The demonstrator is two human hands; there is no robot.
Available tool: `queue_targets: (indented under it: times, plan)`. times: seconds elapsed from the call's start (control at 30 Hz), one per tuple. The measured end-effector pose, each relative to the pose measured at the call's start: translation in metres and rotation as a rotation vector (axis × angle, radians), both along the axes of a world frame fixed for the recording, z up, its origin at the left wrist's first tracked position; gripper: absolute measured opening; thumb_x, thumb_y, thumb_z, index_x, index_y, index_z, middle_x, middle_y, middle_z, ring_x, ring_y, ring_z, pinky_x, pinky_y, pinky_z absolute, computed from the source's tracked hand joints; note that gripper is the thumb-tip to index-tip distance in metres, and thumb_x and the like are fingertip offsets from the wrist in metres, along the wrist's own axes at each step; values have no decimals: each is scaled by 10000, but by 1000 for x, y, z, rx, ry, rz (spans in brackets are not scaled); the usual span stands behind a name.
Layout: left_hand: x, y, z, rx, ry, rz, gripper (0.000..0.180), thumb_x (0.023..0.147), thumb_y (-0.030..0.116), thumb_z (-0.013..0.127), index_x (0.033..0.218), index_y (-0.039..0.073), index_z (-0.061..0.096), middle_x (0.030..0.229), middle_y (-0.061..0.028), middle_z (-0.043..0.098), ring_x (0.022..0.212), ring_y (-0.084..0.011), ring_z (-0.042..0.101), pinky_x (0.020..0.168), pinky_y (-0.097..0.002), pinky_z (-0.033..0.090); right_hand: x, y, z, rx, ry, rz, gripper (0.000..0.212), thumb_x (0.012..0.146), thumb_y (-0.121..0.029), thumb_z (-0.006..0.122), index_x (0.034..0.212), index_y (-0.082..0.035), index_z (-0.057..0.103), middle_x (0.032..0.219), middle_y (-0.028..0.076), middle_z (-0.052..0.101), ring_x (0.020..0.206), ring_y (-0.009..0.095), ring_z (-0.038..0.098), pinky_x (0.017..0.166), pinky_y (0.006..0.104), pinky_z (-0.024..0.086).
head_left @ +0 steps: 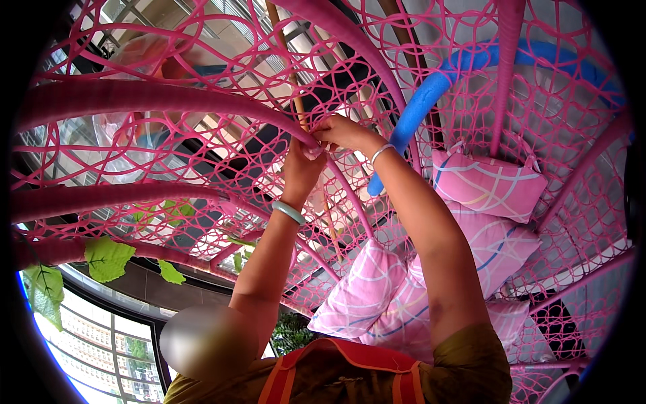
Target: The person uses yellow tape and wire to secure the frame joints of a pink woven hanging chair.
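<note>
Head view: both hands are meeting at about 12 o'clock from the picture's centre, against a thick pink rib (202, 101) of a woven pink chair shell (222, 158); the left hand (301, 165), with a pale green bangle (288, 212) on its wrist, is reaching up from 6 o'clock and its fingers are closing narrowly on the rib's end; the right hand (343, 132), wearing a thin white bracelet (381, 152), is pinching at the same spot from 3 o'clock, fingertips bunched; what, if anything, is lying between the fingertips I cannot tell, as they are hiding one another.

To do this step well, I judge the left hand should be steadying the rib while the right is working in small, close motions, keeping the pinch right at the weave.

Edges and room: ribs and lattice are crowding the hands on every side, tightest at 9 and 12 o'clock; a blue foam tube (420, 101) is running just beside the right wrist at 2 o'clock; pink patterned cushions (488, 182) are piling at 4 o'clock, well apart from the hands; green leaves (108, 257) are hanging at 8 o'clock; the freest room is lying below the forearms, toward 6 o'clock.
</note>
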State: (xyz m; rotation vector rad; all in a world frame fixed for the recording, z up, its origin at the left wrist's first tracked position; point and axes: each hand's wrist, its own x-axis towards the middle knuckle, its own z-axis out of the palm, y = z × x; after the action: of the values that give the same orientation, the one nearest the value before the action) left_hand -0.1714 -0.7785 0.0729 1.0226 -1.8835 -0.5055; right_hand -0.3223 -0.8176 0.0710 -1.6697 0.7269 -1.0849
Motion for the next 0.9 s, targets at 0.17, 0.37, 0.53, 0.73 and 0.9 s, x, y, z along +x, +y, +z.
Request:
queue_targets:
  times: [0.17,0.37,0.53,0.73,0.9]
  plan:
    - [1,0,0,-6,-57,15,388,716,-46,644,1031,-1,422,962,-92,578,913,-167,593,798,-276,479,3,7,4,-41,30,28,179,832,-162,504,852,-31,623,688,9,578,615,79,544,545,240,448]
    - [4,-5,-4,16,31,-98,384,724,-123,572,1044,-10,392,986,-106,573,943,-189,591,840,-303,493,11,3,-14,-56,-123,-37,223,849,-185,497,843,7,609,708,30,588,649,104,567,572,255,471]
    - [8,-12,-7,20,81,-121,373,714,-77,604,1037,-2,433,939,-88,581,894,-169,590,774,-291,482,7,10,-16,-51,-231,-29,199,882,-136,497,946,11,616,756,41,598,654,100,567,593,246,482]
    - [-3,4,6,117,166,-130,368,716,-79,580,1059,1,477,946,-70,589,894,-154,585,771,-273,463,-6,5,-18,-138,-113,89,229,888,-126,491,1062,-17,593,835,38,599,706,84,558,631,221,478]
    - [-8,17,16,233,221,-107,411,718,-108,540,1107,-1,465,980,-84,590,942,-165,577,804,-272,453,-9,6,-18,-16,-129,242,280,869,-98,490,1137,-61,559,884,27,595,774,81,556,674,214,471]
